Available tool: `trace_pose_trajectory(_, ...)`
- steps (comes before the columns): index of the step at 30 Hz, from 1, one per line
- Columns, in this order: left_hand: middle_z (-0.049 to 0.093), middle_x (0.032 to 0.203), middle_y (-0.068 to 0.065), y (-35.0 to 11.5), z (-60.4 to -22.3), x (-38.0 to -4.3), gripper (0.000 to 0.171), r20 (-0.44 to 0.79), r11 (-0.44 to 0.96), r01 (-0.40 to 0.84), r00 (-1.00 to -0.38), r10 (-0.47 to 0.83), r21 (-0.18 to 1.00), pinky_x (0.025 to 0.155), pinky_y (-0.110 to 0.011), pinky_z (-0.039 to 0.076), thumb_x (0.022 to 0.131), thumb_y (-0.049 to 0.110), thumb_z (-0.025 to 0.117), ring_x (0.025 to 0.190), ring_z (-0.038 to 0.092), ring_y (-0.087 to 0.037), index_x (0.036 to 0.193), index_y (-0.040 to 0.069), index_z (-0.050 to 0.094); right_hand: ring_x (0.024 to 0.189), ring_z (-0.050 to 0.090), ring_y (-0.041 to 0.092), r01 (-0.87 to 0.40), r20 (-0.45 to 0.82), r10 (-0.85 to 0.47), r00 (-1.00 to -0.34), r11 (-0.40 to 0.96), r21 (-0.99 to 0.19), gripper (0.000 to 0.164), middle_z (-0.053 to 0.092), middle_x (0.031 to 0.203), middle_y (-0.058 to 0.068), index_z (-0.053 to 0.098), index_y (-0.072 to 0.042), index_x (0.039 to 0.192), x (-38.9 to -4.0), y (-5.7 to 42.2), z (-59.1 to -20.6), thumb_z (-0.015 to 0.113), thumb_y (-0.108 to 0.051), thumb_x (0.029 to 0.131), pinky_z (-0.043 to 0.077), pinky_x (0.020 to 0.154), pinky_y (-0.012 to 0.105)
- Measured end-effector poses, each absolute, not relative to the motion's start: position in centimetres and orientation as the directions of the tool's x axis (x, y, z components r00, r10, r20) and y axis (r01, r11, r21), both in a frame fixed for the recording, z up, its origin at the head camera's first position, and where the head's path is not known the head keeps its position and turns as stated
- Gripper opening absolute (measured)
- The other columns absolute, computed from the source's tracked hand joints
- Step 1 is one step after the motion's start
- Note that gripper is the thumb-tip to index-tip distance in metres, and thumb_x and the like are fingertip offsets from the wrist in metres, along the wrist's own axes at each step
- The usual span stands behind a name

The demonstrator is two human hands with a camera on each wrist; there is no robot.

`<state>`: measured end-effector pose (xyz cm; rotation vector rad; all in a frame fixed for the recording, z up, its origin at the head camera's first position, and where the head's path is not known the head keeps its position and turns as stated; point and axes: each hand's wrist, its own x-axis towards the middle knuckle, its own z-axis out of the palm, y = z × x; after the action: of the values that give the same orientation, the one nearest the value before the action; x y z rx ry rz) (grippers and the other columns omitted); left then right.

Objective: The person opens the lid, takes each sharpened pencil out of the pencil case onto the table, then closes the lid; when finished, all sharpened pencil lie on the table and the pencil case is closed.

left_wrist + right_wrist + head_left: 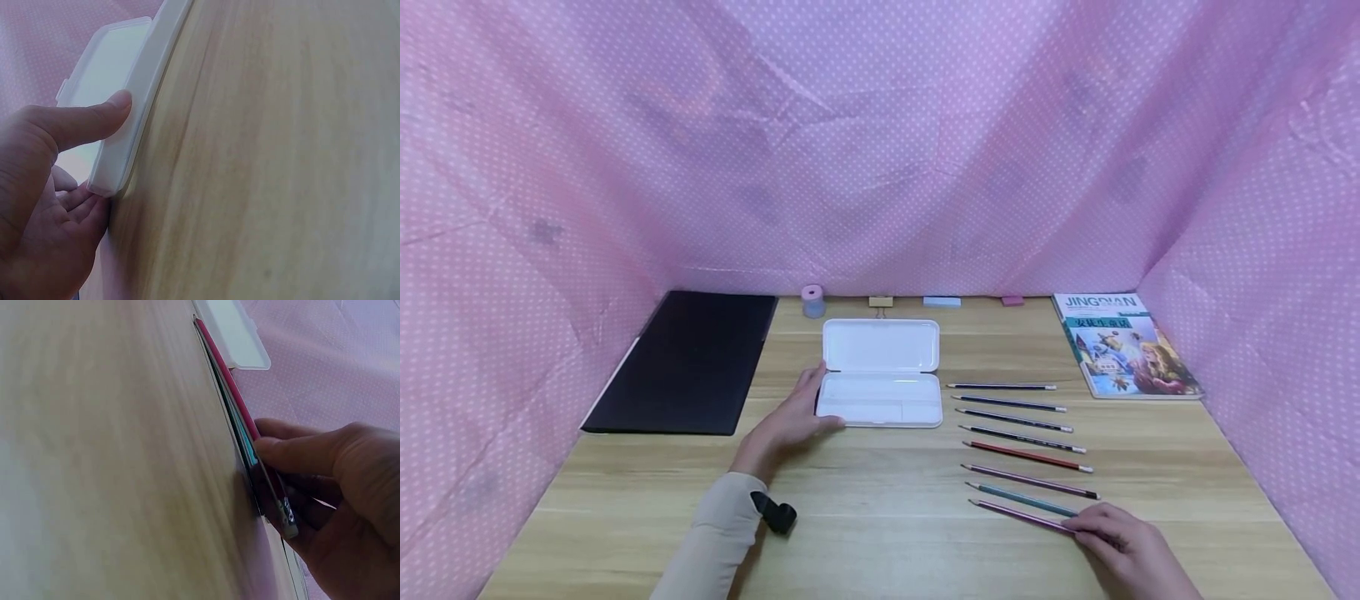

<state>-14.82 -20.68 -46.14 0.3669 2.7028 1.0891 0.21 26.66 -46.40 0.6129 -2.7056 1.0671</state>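
Observation:
An open white pencil case (880, 423) lies mid-table with its lid (881, 345) tipped back; its trays hold nothing. My left hand (796, 414) grips its left end, the thumb (94, 122) pressed on the front wall and the other fingers round the side. Several pencils lie in a slanting column to the right of the case, tips pointing left. At the near end of that column, my right hand (1122, 542) pinches a purplish-red pencil (228, 378) near its eraser end. Just beyond it lies a teal pencil (1018, 497), then a dark-tipped purple one (1030, 481) and a red one (1026, 455).
A black folder (688, 362) lies at the left, a picture-covered book (1123, 346) at the right. Along the back stand a small pink-topped jar (812, 301), a binder clip (881, 302), a pale blue-white block (942, 302) and a pink eraser-like block (1012, 301). Pink dotted cloth (880, 167) surrounds the table.

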Motion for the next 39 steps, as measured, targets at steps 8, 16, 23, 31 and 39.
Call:
trace_pose_trajectory(8,0.019,0.145,-0.007,-20.7,-46.2,-14.7,0.105,-0.105,0.695,0.141,-0.949,0.298,0.705,0.109,-0.044,0.019,0.076,0.036,0.073,0.132,0.021,-0.022,0.149,0.015,0.0,0.076,0.056,-0.002,-0.402,0.291,-0.278,-0.915,0.669,-0.625,0.039,0.062,0.083,-0.015,0.072,-0.024,0.086,0.1,26.6,-46.6,0.072,0.009,0.068,0.037,0.069,0.003)
trace_pose_trajectory(16,0.019,0.144,-0.008,-20.7,-45.9,-14.7,0.106,-0.114,0.705,0.135,-0.949,0.295,0.697,0.109,-0.043,0.02,0.076,0.037,0.073,0.131,0.023,-0.022,0.149,0.014,0.0,0.079,0.057,-0.003,-0.383,0.289,-0.255,-0.923,0.691,-0.613,0.038,0.063,0.085,-0.016,0.072,-0.026,0.086,-0.1,26.6,-46.8,0.073,0.007,0.068,0.036,0.071,0.002)
trace_pose_trajectory(23,0.019,0.144,-0.008,-20.6,-45.9,-14.7,0.106,-0.108,0.704,0.141,-0.949,0.296,0.696,0.109,-0.041,0.02,0.077,0.036,0.073,0.131,0.023,-0.021,0.149,0.013,-0.001,0.081,0.058,-0.002,-0.36,0.262,-0.25,-0.932,0.711,-0.604,0.036,0.063,0.086,-0.017,0.071,-0.028,0.087,-0.2,26.4,-46.2,0.074,0.004,0.07,0.035,0.074,0.001)
trace_pose_trajectory(31,0.019,0.144,-0.007,-20.6,-45.9,-14.8,0.106,-0.121,0.696,0.126,-0.948,0.295,0.707,0.109,-0.042,0.019,0.076,0.037,0.073,0.131,0.022,-0.021,0.149,0.015,0.0,0.082,0.057,-0.001,-0.438,0.341,-0.283,-0.896,0.679,-0.589,0.028,0.065,0.091,-0.01,0.07,-0.021,0.095,-2.6,25.7,-43.4,0.072,-0.001,0.075,0.043,0.068,0.011)
trace_pose_trajectory(39,0.019,0.144,-0.006,-20.8,-46.2,-15.0,0.107,-0.13,0.698,0.112,-0.95,0.284,0.707,0.109,-0.044,0.019,0.075,0.039,0.074,0.133,0.022,-0.022,0.149,0.019,-0.001,0.086,0.058,0.004,-0.463,0.271,-0.381,-0.884,0.636,-0.618,0.018,0.064,0.1,-0.009,0.067,-0.021,0.104,-8.3,23.1,-41.1,0.063,-0.015,0.087,0.049,0.071,0.022)
